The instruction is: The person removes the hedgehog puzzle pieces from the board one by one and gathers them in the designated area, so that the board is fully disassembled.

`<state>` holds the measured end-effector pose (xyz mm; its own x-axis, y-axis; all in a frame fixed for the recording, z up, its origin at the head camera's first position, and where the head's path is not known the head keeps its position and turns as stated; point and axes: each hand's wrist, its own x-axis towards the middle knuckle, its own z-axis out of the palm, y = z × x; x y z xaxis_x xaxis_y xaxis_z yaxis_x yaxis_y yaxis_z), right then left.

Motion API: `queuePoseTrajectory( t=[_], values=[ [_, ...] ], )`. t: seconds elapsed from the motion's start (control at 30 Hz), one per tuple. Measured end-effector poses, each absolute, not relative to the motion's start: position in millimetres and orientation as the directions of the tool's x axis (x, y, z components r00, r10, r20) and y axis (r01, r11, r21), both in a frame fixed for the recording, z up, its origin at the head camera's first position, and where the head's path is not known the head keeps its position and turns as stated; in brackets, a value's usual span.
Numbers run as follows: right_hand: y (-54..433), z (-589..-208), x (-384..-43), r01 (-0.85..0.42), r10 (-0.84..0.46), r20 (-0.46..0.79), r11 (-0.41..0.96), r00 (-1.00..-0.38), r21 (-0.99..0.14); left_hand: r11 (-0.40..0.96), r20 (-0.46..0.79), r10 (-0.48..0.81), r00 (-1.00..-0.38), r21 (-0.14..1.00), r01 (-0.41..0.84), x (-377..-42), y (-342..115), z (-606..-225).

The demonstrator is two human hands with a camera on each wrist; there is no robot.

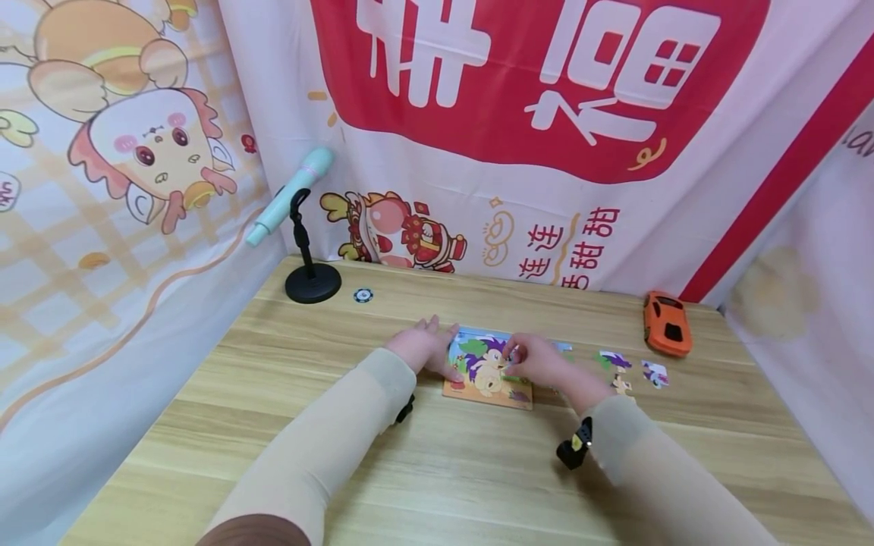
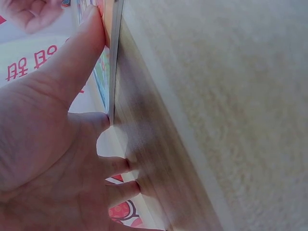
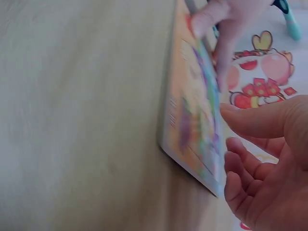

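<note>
A jigsaw puzzle board [image 1: 488,387] with a purple-haired cartoon animal lies on the table. My left hand [image 1: 425,347] rests at its left edge; in the left wrist view the thumb [image 2: 84,48] lies over the board's face while the other fingers spread down to the table. Above the board's right part, my right hand [image 1: 539,360] has bent fingers, with thumb and fingertips close over the picture. Its thumb [image 3: 257,119] hides much of the index finger in the right wrist view, so I cannot tell whether a piece is pinched there.
Several loose puzzle pieces [image 1: 655,374] lie right of the board, some partly behind my right hand. An orange toy car [image 1: 667,324] stands at the back right. At the back left are a black stand [image 1: 312,282] holding a mint-green microphone [image 1: 290,197] and a round chip [image 1: 363,295].
</note>
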<state>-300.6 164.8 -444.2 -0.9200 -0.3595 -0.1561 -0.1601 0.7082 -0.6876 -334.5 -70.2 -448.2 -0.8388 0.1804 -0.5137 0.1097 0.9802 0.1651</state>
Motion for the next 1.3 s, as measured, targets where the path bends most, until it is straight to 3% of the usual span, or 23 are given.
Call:
queuePoseTrajectory(
  t=[0.4,0.63,0.97,1.3],
  values=[
    [148.8,-468.6,-303.6,-0.096,-0.271,-0.169,0.748,-0.948,-0.657,0.980,-0.509,0.176,-0.843,0.173,0.100,-341.0,-70.6,-456.5],
    [149.4,-470.7,-303.7,-0.072,-0.255,-0.172,0.729,-0.952,-0.681,0.981,-0.503,0.171,-0.847,0.164,0.100,-347.7,-69.7,-466.0],
    [152.9,-469.4,-304.3,-0.029,-0.243,-0.182,0.670,-0.953,-0.742,0.978,-0.499,0.189,-0.846,0.177,0.114,-332.7,-69.9,-448.1],
    [155.2,-464.6,-304.6,-0.054,-0.257,-0.171,0.685,-0.951,-0.726,0.978,-0.502,0.186,-0.845,0.174,0.111,-339.3,-69.9,-455.5]
  ],
)
